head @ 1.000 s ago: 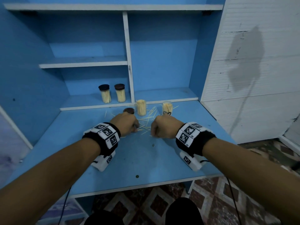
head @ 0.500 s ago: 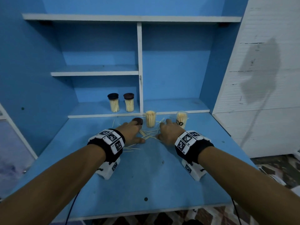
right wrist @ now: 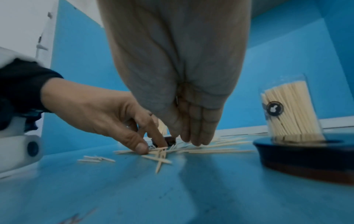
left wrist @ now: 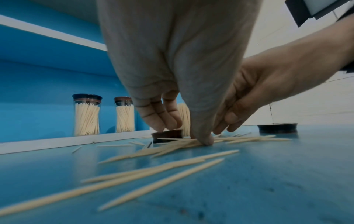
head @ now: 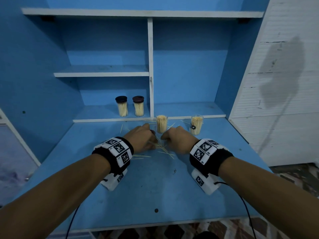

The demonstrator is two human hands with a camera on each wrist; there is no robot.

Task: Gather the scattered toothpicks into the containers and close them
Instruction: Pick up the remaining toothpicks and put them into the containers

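Between the two hands, loose toothpicks [head: 161, 149] lie crossed on the blue bench [head: 155, 187], just short of an uncapped jar [head: 161, 124]. The left hand [head: 140, 138] presses its thumb on the pile with its fingers reaching down, not closed on anything; a dark lid [left wrist: 166, 135] sits just past its fingertips. The right hand [head: 179, 140] has straight fingers touching the sticks, sweeping rather than gripping. A second uncapped jar [head: 196, 125] stands to its right, with another lid [right wrist: 306, 157] near its wrist. Good practice, I judge, is to rake the sticks parallel first, then pinch a tidy bundle; grabbing them crossed risks dropping some.
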